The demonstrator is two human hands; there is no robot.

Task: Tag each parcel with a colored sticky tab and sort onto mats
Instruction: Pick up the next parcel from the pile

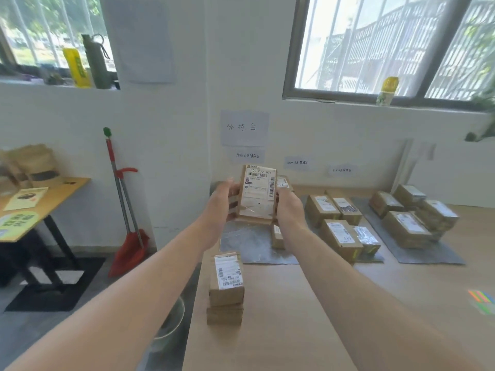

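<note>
I hold a brown cardboard parcel (pixel 257 195) with a white shipping label upright above the left grey mat (pixel 249 246). My left hand (pixel 223 203) grips its left side and my right hand (pixel 289 207) grips its right side. A small stack of two parcels (pixel 226 286) stands near the table's left front edge. Several parcels (pixel 340 223) lie on the middle mat, and several more (pixel 412 215) on the right grey mat (pixel 428 254). A pad of colored sticky tabs (pixel 482 302) lies at the table's right edge.
The wooden table (pixel 281 317) runs along a white wall with paper signs (pixel 244 127). A red dustpan and broom (pixel 128 236) lean on the wall to the left. A second table (pixel 40 207) with bags stands far left. A bin sits under the table's left edge.
</note>
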